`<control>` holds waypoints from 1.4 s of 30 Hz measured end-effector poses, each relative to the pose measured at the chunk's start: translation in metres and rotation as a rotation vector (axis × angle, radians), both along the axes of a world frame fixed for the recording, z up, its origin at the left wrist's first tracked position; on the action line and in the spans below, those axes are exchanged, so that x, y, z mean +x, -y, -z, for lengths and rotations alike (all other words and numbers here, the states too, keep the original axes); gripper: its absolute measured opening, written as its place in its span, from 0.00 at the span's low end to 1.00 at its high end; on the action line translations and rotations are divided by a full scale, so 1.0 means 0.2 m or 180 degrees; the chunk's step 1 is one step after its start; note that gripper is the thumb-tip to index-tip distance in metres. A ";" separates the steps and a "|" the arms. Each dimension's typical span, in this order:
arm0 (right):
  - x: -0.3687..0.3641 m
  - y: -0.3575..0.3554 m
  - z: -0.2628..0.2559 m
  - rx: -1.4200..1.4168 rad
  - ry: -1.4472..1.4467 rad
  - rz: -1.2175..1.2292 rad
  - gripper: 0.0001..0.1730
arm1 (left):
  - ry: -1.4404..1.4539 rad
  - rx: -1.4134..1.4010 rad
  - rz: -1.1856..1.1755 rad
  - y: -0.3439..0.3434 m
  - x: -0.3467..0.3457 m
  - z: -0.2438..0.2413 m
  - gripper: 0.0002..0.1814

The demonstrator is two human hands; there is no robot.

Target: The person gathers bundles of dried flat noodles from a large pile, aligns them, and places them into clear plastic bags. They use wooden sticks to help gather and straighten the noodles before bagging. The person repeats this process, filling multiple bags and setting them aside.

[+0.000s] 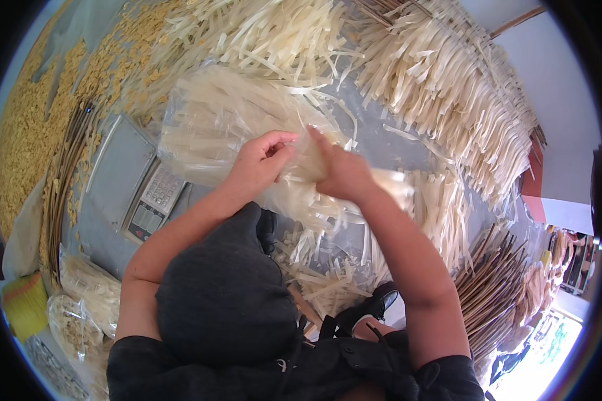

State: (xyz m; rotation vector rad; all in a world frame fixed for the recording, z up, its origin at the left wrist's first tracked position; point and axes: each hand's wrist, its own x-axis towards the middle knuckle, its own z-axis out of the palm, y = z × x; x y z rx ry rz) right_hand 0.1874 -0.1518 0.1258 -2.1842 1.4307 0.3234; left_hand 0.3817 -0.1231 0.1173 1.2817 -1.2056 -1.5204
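A clear plastic bag [200,125] packed with pale, dried flat strips that look like noodles lies across the floor before me. My left hand [262,163] has its fingers curled and its thumb and forefinger pinched on the film near the bag's open end. Over that same end is my right hand [345,171], blurred, forefinger extended; whether it grips the film or the strips inside is unclear. Loose strips [394,183] stick out to the right, just beyond my right wrist.
A digital scale [155,193] with a metal platform [118,168] stands left. Heaps of strips [261,37] and strips hung on sticks [441,75] lie beyond. Yellowish flakes [30,150] spread far left. Thin sticks [491,285] are bundled at right. Filled bags [75,321] sit lower left.
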 end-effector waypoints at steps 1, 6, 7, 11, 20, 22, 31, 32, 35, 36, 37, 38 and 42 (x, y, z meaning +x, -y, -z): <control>-0.03 0.04 0.00 -0.0033 0.0285 -0.0040 0.58 | -0.0123 0.0152 -0.0045 0.00 0.00 -0.02 0.13; 0.07 -0.06 0.07 -0.0851 0.0179 -0.0336 0.61 | -0.0547 0.0938 -0.0827 0.03 0.07 -0.01 0.12; 0.09 -0.12 0.09 -0.0976 0.0168 -0.0278 0.63 | -0.0764 0.1014 -0.0961 0.05 0.09 0.00 0.12; 0.08 -0.26 0.20 -0.0691 0.0147 -0.0182 0.62 | -0.1297 0.1116 -0.1496 0.06 0.11 0.17 0.12; 0.08 0.07 -0.01 -0.0305 -0.0071 -0.0203 0.39 | 0.0184 -0.0230 0.0129 0.01 0.03 -0.13 0.14; 0.15 0.09 -0.01 -0.0384 -0.0141 -0.0436 0.29 | 0.0525 -0.0580 0.0263 0.00 0.01 -0.16 0.15; 0.18 0.01 0.15 -0.0939 0.0260 -0.0359 0.28 | 0.2216 -0.1553 0.0142 -0.01 0.09 0.05 0.17; 0.17 -0.01 0.16 -0.0988 0.0427 -0.0367 0.30 | 0.1947 -0.1415 0.0034 -0.01 0.10 0.06 0.16; 0.19 -0.06 0.22 -0.0840 0.0262 -0.0439 0.37 | 0.1147 -0.1635 0.0068 -0.01 0.06 0.03 0.16; 0.20 -0.07 0.24 -0.0766 0.0095 -0.0459 0.40 | 0.0877 -0.1835 0.0143 0.00 0.04 -0.01 0.16; 0.21 -0.06 0.27 -0.0835 0.0292 -0.0431 0.42 | 0.1076 -0.2017 0.0429 0.00 0.03 -0.04 0.16; 0.21 -0.04 0.31 -0.0905 0.0487 -0.0401 0.43 | 0.1274 -0.2199 0.0718 -0.01 0.02 -0.07 0.16; 0.26 0.09 0.18 -0.0425 0.1007 -0.0317 0.50 | 0.1652 -0.2056 0.0752 -0.04 0.04 -0.06 0.20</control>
